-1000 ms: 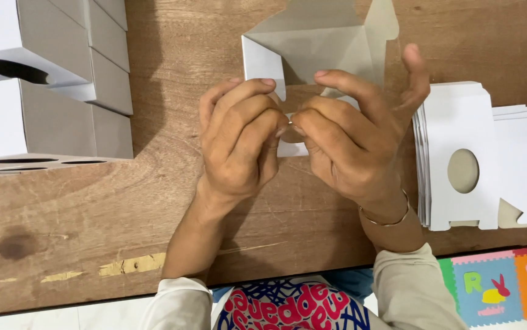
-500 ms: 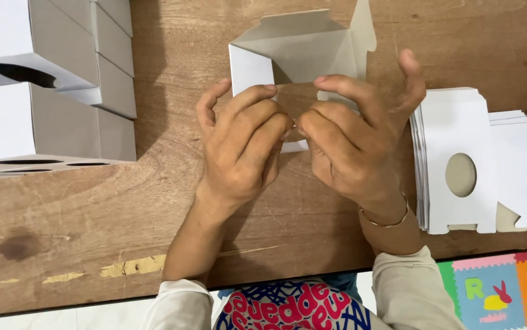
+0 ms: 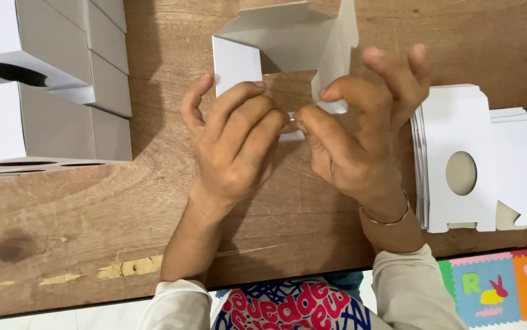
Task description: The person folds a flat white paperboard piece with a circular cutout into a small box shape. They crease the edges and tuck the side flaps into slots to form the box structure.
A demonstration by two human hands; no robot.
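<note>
A half-folded white box (image 3: 281, 43) is held at its near edge by both hands over a wooden table (image 3: 92, 232). The left hand (image 3: 233, 153) is curled tight, its fingers pressed onto the near flap; the right hand (image 3: 355, 140) pinches the same flap between thumb and forefinger, while its other fingers are lifted clear — a grip that appears meant to keep the flap steady as it is bent. The fingertips of the two hands are nearly met at the middle of that edge. The box is open toward the camera, its walls upright and its far end cut off by the top of the frame.

To the right, just beside the right wrist, a stack of flat blanks (image 3: 471, 159) with an oval cut-out is laid on the table, within easy reach. To the left, finished boxes (image 3: 49, 73) are piled well apart from the hands. A thin bangle (image 3: 388, 217) is worn on the right wrist. Below the table's edge, a coloured foam mat (image 3: 501, 287) is seen on the floor. Nothing is placed between the hands and the box — only the piles at either side narrow the working space.
</note>
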